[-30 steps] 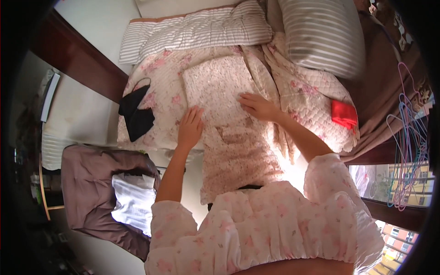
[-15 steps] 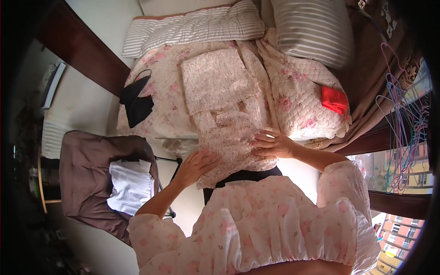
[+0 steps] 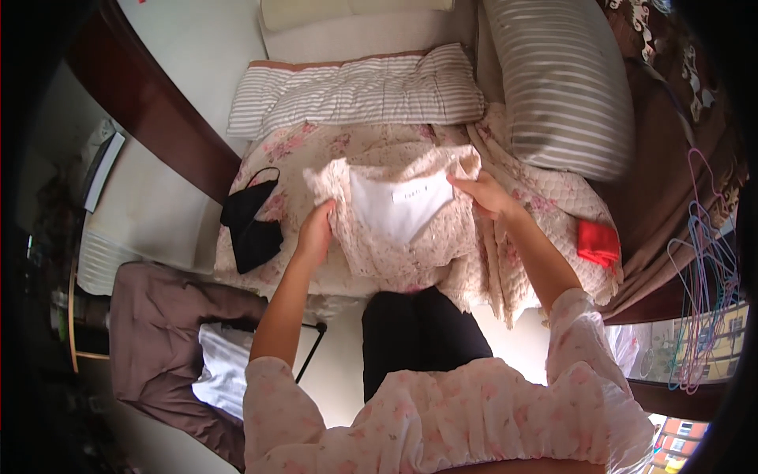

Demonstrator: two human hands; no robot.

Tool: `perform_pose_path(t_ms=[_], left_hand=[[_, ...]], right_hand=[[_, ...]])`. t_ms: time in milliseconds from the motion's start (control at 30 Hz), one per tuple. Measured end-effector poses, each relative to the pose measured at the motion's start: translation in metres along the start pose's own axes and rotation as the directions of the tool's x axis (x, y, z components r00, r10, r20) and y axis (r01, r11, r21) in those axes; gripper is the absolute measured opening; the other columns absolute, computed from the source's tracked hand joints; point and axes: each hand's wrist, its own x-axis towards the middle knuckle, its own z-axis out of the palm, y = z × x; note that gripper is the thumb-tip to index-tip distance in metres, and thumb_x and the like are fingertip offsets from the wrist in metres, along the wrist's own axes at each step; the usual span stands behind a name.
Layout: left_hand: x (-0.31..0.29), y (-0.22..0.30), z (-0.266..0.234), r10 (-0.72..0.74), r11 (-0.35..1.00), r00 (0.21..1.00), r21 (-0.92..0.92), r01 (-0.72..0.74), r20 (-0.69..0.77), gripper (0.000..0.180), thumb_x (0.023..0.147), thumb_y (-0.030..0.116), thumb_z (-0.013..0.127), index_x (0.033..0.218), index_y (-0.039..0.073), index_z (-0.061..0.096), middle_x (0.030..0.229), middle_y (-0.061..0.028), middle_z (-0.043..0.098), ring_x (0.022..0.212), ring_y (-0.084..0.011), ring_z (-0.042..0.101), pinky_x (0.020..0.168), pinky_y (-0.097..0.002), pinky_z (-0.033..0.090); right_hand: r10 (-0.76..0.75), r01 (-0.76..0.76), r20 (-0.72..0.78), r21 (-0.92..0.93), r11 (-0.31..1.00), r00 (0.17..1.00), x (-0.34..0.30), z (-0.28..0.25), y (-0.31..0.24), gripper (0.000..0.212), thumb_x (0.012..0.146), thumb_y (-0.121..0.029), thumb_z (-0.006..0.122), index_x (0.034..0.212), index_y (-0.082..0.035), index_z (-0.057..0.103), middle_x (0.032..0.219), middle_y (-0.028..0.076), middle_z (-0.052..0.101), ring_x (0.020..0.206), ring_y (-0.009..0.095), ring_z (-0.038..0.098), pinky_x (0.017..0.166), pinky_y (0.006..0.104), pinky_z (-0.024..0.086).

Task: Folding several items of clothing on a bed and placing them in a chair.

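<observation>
A cream garment with a small floral print, likely a dress or top, [image 3: 379,245] is held up by its shoulders between my two hands. Its neck opening faces me and shows white lining with a small label. The fingers of my left hand [image 3: 317,229] are closed on its left shoulder. At the other shoulder, my right hand [image 3: 487,196] pinches the cloth, thumb on the near side. The lower part of the garment hangs over the edge of the floral quilt [image 3: 347,138], and some of its cloth hides behind the front.
Black strappy clothing [image 3: 257,229] lies left on the bed, a folded red cloth [image 3: 598,243] right. Striped pillows [image 3: 355,91] line the back. A brown-covered chair [image 3: 154,332] bears a white garment [image 3: 221,371]. Coloured hangers [image 3: 699,276] hang at the right window.
Both hands, spread on the garment's near end before, have moved up and apart and taken hold of its shoulders. The garment is lifted, its neck opening now showing. The view has shifted slightly.
</observation>
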Motion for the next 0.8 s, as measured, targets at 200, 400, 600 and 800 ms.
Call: perform_pose_path(t_ms=[200,400,600,800], left_hand=[[0.11,-0.032,-0.005,-0.194,0.981,0.954,-0.062,0.185,-0.227,0.05,0.088,0.044,0.045,0.119,0.005,0.05,0.111,-0.0085,0.058,0.096,-0.0236,0.056,0.082,-0.0361,0.045],[0.113,-0.023,-0.012,-0.295,0.947,0.938,-0.189,0.261,-0.184,0.051,0.087,0.043,0.049,0.12,0.004,0.047,0.109,-0.011,0.056,0.095,-0.0243,0.054,0.083,-0.0368,0.044],[0.123,-0.041,-0.014,0.182,0.897,0.967,0.434,-0.09,-0.176,0.053,0.079,0.02,0.061,0.124,0.0,0.039,0.113,-0.0166,0.052,0.102,-0.0275,0.051,0.086,-0.0385,0.042],[0.093,-0.031,0.016,0.632,0.44,0.761,0.877,-0.195,-0.148,0.05,0.08,0.01,0.053,0.127,0.001,0.037,0.122,-0.0229,0.044,0.112,-0.0378,0.043,0.094,-0.0417,0.035]], right_hand=[[-0.13,0.117,0.033,0.256,0.96,0.991,0.137,0.015,0.045,0.057,0.077,-0.028,0.068,0.12,0.003,0.047,0.112,0.01,0.056,0.098,0.019,0.053,0.087,0.03,0.041],[-0.232,0.219,-0.091,-0.134,0.966,0.968,0.168,0.027,0.058,0.05,0.078,-0.027,0.065,0.115,0.004,0.052,0.102,0.011,0.061,0.094,0.018,0.055,0.082,0.0285,0.042],[-0.378,0.347,-0.246,-0.159,0.924,0.893,0.192,0.019,0.046,0.048,0.078,-0.029,0.064,0.11,0.005,0.053,0.097,0.014,0.061,0.09,0.02,0.057,0.077,0.0293,0.043],[-0.743,0.457,-0.268,-0.646,0.611,0.614,0.16,0.022,0.033,0.053,0.081,-0.023,0.059,0.122,0.004,0.041,0.115,0.023,0.053,0.106,0.033,0.052,0.088,0.0357,0.041]])
